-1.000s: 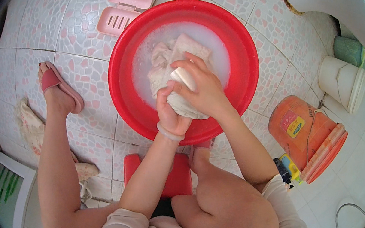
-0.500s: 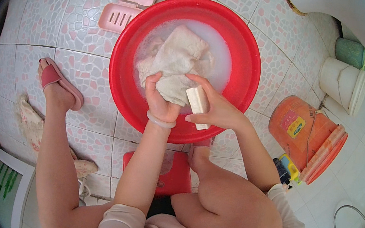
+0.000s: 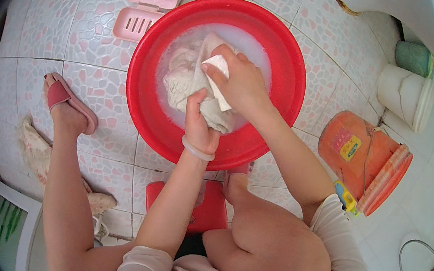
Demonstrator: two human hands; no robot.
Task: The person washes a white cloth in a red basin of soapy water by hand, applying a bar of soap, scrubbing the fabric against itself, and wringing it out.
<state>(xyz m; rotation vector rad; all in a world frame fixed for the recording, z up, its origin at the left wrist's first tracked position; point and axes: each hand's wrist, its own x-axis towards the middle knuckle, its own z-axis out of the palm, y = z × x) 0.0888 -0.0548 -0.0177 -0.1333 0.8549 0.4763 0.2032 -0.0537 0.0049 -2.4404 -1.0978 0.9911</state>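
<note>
A wet whitish cloth [image 3: 179, 87] lies bunched in cloudy, sudsy water inside a round red basin [image 3: 145, 61]. My left hand [image 3: 200, 127] is closed on the cloth's near end, its thumb on top and the other fingers partly hidden under the fabric. In my right hand [image 3: 243, 84] is a white bar of soap [image 3: 217, 77], gripped between thumb and fingers and held against the cloth. The soap's far side is covered by my fingers.
An open pink soap box [image 3: 133, 21] lies on the tiled floor left of the basin. To the right are an orange bucket [image 3: 351, 146], a white bucket [image 3: 400, 92] and a green container [image 3: 412, 56]. A red stool [image 3: 211, 207] stands below the basin.
My right hand has moved up and left with the soap, from beside the cloth onto it. The cloth has shifted under my hands, while my left hand keeps its hold.
</note>
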